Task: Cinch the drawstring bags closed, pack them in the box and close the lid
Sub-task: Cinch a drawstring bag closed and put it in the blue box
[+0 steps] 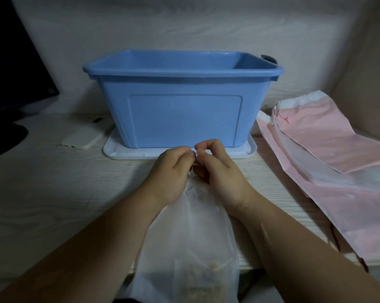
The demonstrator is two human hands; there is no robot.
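Note:
A translucent white drawstring bag (191, 237) lies in front of me and hangs over the desk's front edge, its neck gathered tight between my hands. My left hand (173, 173) and my right hand (219, 171) are both curled at the neck and pinch its thin drawstring; the string itself is barely visible. Just behind my hands stands the open blue box (180, 106), set on its white lid (119, 149). Pink and white drawstring bags (328, 160) lie flat in a pile on the right.
A pale phone (84, 137) lies left of the lid. A dark monitor (12, 62) with its base stands at the far left. The wall is close behind the box, and a side panel (366, 84) closes off the right.

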